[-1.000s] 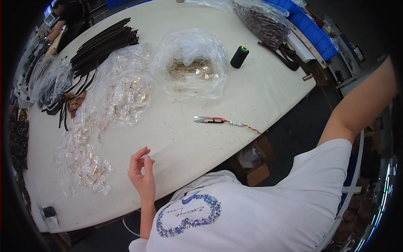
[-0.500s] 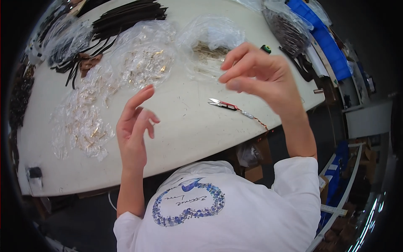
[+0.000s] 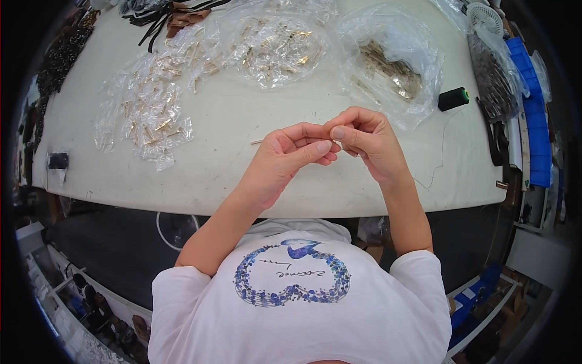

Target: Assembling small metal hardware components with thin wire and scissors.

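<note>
Both hands are meeting above the white bench (image 3: 230,176), fingertips pressed together. The left hand (image 3: 290,153) and the right hand (image 3: 362,138) are pinching something tiny between them (too small to make out). A thin dark thread (image 3: 441,151) is trailing from the black spool (image 3: 453,98) across the bench toward the right hand. Just beyond the hands, 3 clear plastic bags of small gold metal parts (image 3: 276,45) are lying open.
</note>
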Motion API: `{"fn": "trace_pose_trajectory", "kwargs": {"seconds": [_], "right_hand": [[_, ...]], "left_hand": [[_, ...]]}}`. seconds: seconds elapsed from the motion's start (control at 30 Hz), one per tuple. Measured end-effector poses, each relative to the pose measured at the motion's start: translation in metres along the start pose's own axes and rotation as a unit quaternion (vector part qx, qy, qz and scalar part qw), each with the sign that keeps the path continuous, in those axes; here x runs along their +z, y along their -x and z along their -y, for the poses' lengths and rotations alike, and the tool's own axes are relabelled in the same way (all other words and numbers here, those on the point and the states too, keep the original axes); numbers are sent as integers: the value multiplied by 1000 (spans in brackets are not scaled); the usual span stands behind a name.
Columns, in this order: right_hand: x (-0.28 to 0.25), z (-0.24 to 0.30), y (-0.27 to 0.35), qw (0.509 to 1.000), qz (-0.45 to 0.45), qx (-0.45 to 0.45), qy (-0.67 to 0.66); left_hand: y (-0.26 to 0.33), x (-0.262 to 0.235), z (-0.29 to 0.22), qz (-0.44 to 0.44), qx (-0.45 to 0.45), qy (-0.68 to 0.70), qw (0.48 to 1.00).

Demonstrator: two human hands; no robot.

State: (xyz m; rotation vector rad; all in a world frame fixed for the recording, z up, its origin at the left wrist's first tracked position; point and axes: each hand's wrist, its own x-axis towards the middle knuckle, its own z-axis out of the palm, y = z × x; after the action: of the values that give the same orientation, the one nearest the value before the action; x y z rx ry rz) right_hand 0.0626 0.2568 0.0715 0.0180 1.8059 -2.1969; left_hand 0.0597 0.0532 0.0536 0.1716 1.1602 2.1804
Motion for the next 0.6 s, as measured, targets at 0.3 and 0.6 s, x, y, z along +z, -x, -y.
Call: {"fn": "trace_pose_trajectory", "kwargs": {"seconds": [0.3, 0.6], "right_hand": [[-11, -34, 6, 990, -12, 8, -141], [-18, -60, 6, 960, -163, -109, 200]], "left_hand": [[-13, 0, 18, -55, -54, -25, 997], [13, -35, 4, -64, -83, -57, 993]]}}
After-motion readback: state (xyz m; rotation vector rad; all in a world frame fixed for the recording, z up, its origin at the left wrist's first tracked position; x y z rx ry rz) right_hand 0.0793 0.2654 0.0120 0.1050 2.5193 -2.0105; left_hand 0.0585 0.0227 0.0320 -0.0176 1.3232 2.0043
